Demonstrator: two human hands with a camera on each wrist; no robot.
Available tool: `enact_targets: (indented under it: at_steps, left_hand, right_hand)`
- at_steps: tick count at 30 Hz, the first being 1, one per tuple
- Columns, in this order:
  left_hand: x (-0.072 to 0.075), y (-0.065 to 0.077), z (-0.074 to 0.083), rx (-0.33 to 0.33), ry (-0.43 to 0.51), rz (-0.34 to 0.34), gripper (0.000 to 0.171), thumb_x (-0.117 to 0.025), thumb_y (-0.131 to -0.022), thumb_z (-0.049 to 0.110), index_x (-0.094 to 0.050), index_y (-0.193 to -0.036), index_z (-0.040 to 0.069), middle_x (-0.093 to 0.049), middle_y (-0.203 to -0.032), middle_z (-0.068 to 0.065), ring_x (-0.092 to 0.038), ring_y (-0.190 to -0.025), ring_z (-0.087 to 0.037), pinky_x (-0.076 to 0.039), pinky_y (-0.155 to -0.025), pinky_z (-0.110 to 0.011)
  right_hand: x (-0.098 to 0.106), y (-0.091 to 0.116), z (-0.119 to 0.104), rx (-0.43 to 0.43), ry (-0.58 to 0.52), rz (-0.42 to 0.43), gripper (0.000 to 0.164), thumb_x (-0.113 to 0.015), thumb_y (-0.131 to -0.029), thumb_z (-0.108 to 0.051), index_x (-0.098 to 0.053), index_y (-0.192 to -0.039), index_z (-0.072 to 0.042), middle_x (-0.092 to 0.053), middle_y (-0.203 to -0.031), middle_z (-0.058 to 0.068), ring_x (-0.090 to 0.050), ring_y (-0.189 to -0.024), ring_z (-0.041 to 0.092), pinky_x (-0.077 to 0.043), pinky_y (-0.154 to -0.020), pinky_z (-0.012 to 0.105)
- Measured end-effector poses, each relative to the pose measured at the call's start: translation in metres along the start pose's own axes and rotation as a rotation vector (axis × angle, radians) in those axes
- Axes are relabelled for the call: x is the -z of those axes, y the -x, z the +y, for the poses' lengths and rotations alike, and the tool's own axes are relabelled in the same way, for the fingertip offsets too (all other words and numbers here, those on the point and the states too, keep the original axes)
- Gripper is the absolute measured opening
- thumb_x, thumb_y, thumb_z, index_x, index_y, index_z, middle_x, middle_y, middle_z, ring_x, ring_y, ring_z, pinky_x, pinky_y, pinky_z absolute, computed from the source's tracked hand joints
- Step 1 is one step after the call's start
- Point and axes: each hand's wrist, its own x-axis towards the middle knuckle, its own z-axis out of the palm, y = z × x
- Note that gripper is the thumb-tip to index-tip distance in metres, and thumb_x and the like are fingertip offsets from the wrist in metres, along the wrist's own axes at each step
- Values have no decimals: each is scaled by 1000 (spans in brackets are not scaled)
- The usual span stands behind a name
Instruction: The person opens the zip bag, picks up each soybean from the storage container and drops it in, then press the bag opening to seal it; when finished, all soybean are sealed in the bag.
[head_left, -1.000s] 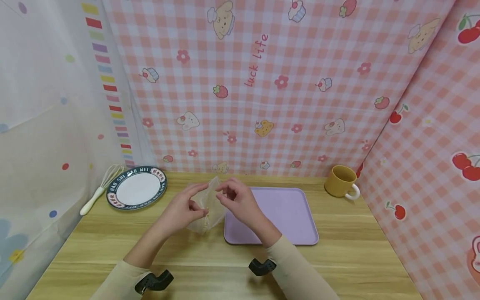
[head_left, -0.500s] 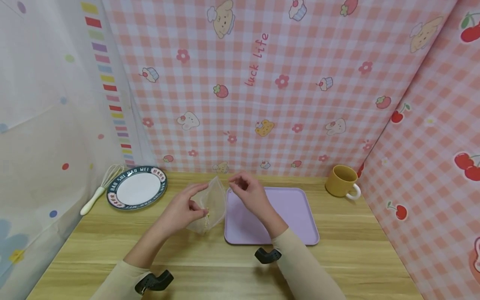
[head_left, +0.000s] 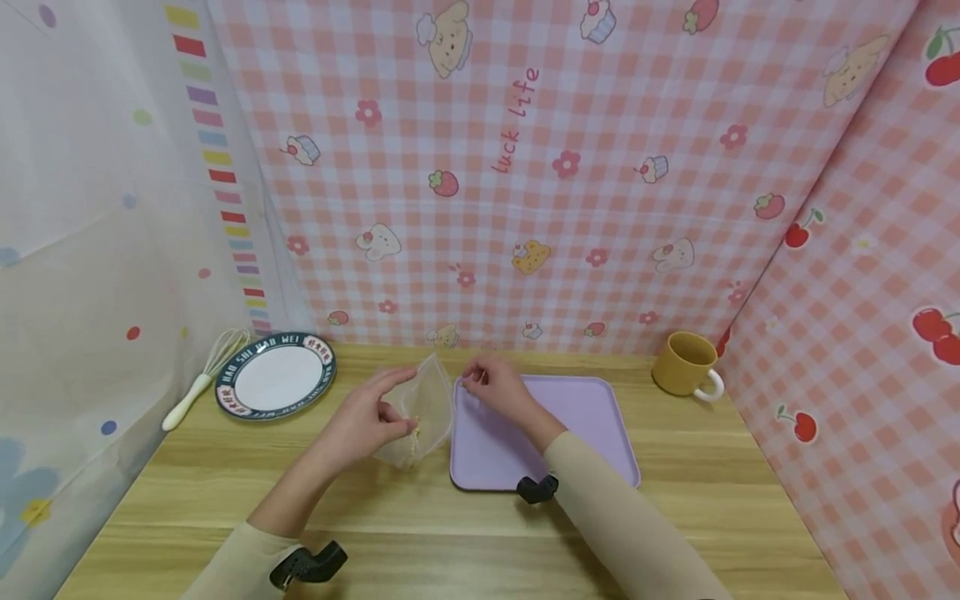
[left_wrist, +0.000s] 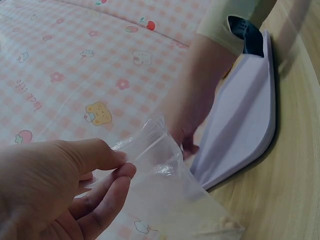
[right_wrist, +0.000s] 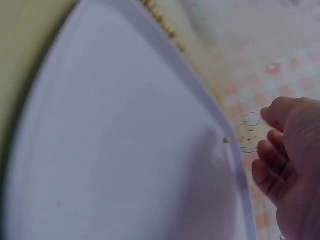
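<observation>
My left hand (head_left: 363,419) pinches the side of a clear plastic zip bag (head_left: 437,406) between thumb and fingers. Small round yellow beans, like soybeans (right_wrist: 161,20), gather at the bottom of the bag, whose mouth gapes toward the right. Over the far left corner of the purple tray (head_left: 570,421) is my right hand (head_left: 504,388), its fingers loosely bent. In the right wrist view, a single soybean (right_wrist: 226,140) lies on the tray by its rim, close to those fingers. Nothing shows between the right thumb and fingers there, though the index fingertip is hidden.
A white plate with a dark patterned rim (head_left: 327,379) stands back left, beside a whisk (head_left: 197,389) with a pale handle. Back right is a mustard-yellow mug (head_left: 681,364) with a white handle. Pink checked cloth (head_left: 480,225) hangs behind the wooden table (head_left: 420,533).
My right hand has moved away from the bag's mouth to the right, then down to the tray's far left corner. My left hand keeps the bag in place.
</observation>
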Motion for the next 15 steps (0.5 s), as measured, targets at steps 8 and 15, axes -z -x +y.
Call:
enact_targets:
  at_steps: [8,15]
  left_hand:
    - [0,0,0,10,6,-9,81,-86,-92,-4,-51,-164,3,-49,-164,-19,-73,-75,-16,-63,-66,-29]
    - [-1,-1,-1,4,-3,-7,81,-86,-91,-6,-51,-163,2,-50,-163,-19,-73,-75,-15,-63,-67,-29]
  right_hand:
    - [-13,-8,9,-74,137,-69,9,-80,-99,-5,-79,-108,-5,-72,-100,4,-65,-92,17,-59,-83,33]
    - [-19,-9,14,-93,170,-64,10,-81,-99,-4,-81,-108,-6,-73,-99,4,-66,-92,17,-59,-82,32]
